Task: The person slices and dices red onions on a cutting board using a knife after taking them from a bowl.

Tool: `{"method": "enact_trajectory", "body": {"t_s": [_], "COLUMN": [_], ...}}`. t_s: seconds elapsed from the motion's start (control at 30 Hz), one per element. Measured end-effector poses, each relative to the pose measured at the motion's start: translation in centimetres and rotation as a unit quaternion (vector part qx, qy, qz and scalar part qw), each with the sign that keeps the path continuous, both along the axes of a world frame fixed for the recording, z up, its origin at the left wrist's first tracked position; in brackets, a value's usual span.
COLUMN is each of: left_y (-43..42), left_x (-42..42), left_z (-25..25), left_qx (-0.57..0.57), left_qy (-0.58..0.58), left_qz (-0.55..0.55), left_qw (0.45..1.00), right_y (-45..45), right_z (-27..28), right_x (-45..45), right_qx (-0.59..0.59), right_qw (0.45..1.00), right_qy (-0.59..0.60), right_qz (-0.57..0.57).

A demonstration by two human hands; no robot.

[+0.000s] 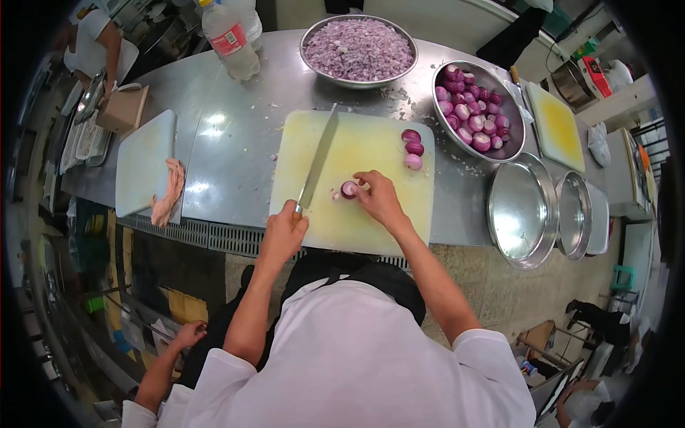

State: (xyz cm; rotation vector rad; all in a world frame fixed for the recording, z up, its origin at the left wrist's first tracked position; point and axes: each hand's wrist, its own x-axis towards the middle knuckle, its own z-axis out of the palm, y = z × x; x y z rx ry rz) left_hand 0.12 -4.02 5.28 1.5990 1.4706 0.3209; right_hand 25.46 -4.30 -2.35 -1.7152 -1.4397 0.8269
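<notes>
My left hand (282,239) is closed around the handle of a long kitchen knife (320,157). Its blade points away from me over the left part of a yellowed cutting board (385,232). On the board's middle, the fingers of my right hand (378,202) grip a red onion (349,189) with a pale cut side. Small onion scraps (336,195) lie just left of it. Several peeled red onions (414,149) form a short column near the board's upper right corner.
Beyond the board stands a bowl of chopped onion (358,50), with a bowl of whole peeled onions (474,107) to its right. Metal pans (522,210) overhang the table's right edge. A bottle (230,43), a white board (146,160) and a cloth (168,191) are leftward. Another person's hand (191,334) is lower left.
</notes>
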Motion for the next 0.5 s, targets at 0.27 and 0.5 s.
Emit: {"method": "enact_trajectory", "body": {"t_s": [0.27,0.5], "left_y": [-3.5,-4.3], "left_x": [0.5,0.9], "left_z": [4.6,3.9], "left_qx": [0.04,0.029], "left_qy": [0.024,0.048], "left_qz": [-0.096,-0.133], "left_qw": [0.994,0.99], "right_y": [-0.5,-0.7], "right_z": [0.1,-0.2], "right_x": [-1.2,-1.4], "right_qx": [0.147,0.167], "right_qw": [0.984,0.98], "right_qy": [-0.093,-0.106], "right_qz": [0.025,0.012]}}
